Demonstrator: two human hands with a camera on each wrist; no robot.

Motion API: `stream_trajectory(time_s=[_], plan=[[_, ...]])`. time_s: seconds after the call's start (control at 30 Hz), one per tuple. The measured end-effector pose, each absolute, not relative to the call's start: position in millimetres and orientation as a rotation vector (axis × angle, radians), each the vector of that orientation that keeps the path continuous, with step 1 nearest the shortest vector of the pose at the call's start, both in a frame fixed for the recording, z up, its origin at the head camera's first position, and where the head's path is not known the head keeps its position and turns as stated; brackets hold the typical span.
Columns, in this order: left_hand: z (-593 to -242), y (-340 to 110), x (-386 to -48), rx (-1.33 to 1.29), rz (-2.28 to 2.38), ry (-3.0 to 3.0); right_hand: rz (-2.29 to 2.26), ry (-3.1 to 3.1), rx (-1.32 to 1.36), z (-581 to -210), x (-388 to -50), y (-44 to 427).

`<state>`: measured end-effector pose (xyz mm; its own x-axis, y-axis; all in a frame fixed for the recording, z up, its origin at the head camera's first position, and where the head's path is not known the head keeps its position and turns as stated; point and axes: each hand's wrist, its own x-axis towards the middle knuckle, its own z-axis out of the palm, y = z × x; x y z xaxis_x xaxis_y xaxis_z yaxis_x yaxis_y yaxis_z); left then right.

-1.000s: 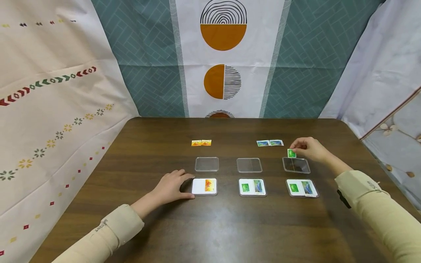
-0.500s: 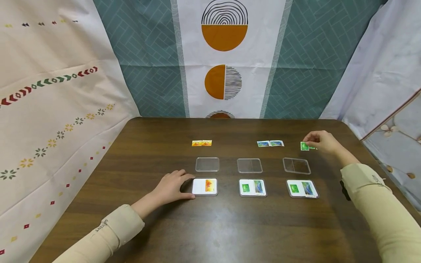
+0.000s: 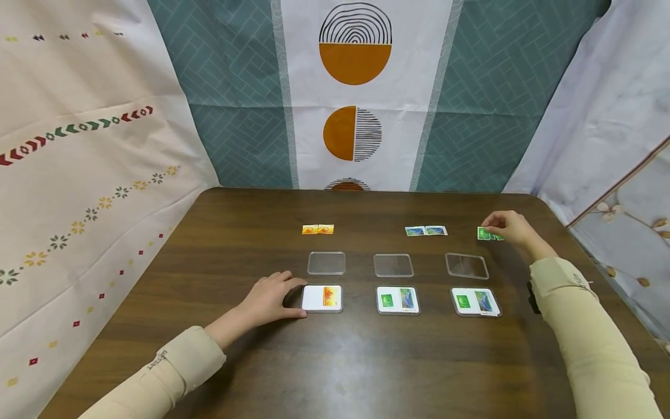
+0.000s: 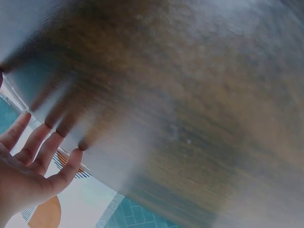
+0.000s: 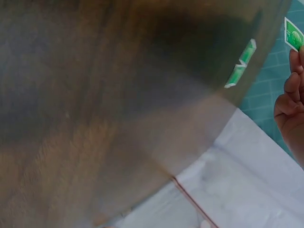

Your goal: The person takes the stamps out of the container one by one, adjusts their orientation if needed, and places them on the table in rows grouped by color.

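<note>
In the head view, my right hand pinches a small green stamp at the far right of the table. The right wrist view shows this stamp between thumb and fingertips. Two more green stamps lie on the wood close by. My left hand rests with fingers spread, thumb and index finger touching the left corners of a clear case. Inside that case is a white card bearing an orange stamp. Straight fingers of my left hand show in the left wrist view.
Two cases with green and blue stamps on white cards, a middle one and a right one, stand in the front row. Behind them lie clear lids. Orange stamps and blue stamps lie farther back on the brown table.
My right hand has moved the green stamp from above the right lid, back and to the right, to the other green stamps. My left hand has stayed at the left case.
</note>
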<state>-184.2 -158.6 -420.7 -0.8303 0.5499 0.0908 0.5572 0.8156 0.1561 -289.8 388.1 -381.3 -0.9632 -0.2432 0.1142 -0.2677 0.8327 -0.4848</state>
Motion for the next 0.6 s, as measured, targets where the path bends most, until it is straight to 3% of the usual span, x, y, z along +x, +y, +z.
stream_trajectory(time_s=[0.6], plan=[[-420, -158, -185, -0.890, -0.288, -2.958, 0.636, -2.919, 0.375, -403, -309, 387]])
